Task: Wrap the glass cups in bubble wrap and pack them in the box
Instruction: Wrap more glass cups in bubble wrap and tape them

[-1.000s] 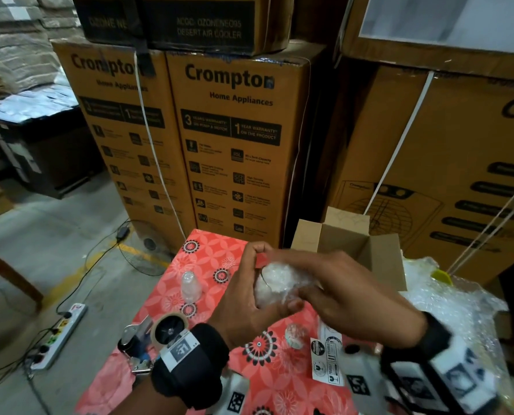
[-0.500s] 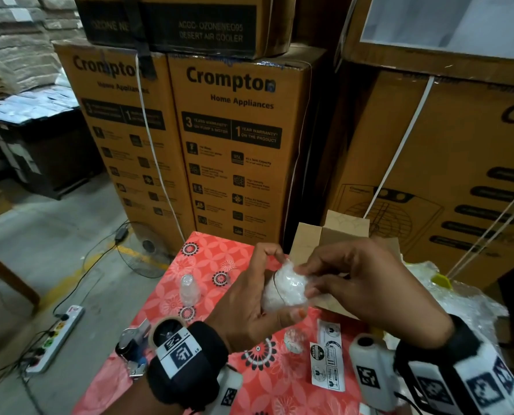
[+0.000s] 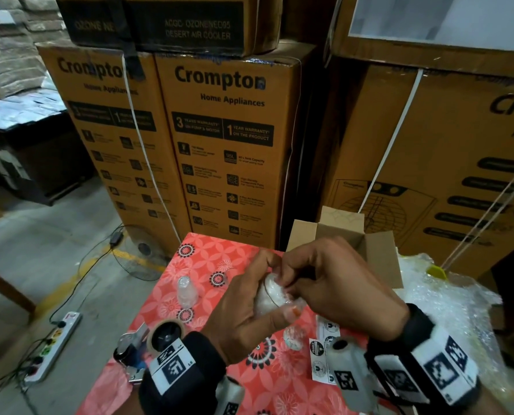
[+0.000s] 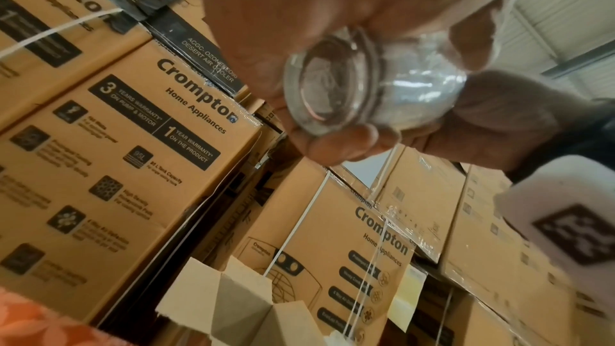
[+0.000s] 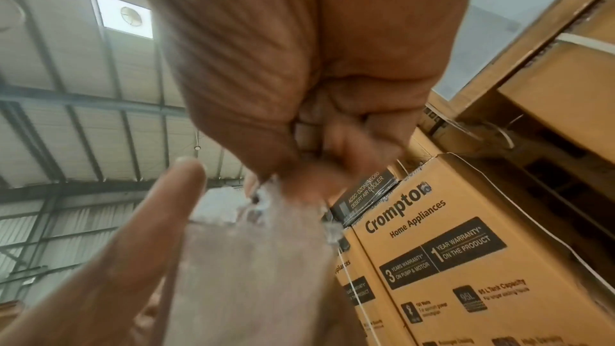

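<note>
1. A person's left hand (image 3: 246,307) grips a glass cup (image 3: 269,296) swathed in bubble wrap (image 3: 261,304), thumb on the far side and fingers curled beneath, held in the air above a red floral tablecloth (image 3: 208,256).
2. The right hand (image 3: 336,283) bends over the top of the bundle, its fingertips (image 3: 285,284) pinching the loose wrap at the cup's upper end.
3. From the left wrist, the cup's thick clear base (image 4: 327,83) faces the lens, cradled between thumb and fingers (the film around it shows as a silvery blur).
4. From the right wrist, the wrap (image 5: 253,259) hangs below the pinching fingers, too blurred to make out more.
5. An open cardboard box (image 3: 378,250), flaps up, stands on the far right part of the table, just beyond the hands.
6. A bare glass cup (image 3: 186,290) stands mouth-down on the cloth to the left of the hands; another small glass piece (image 3: 293,338) lies on the cloth nearer, below the held bundle.
7. A tape dispenser (image 3: 157,339) sits at the near left edge, and printed stickers (image 3: 321,351) lie nearer on the right.
8. A heap of spare bubble wrap (image 3: 447,298) fills the right side of the table.
9. Tall Crompton cartons (image 3: 225,145) wall in the far side.
10. A power strip (image 3: 55,339) lies on the concrete floor at left.
</note>
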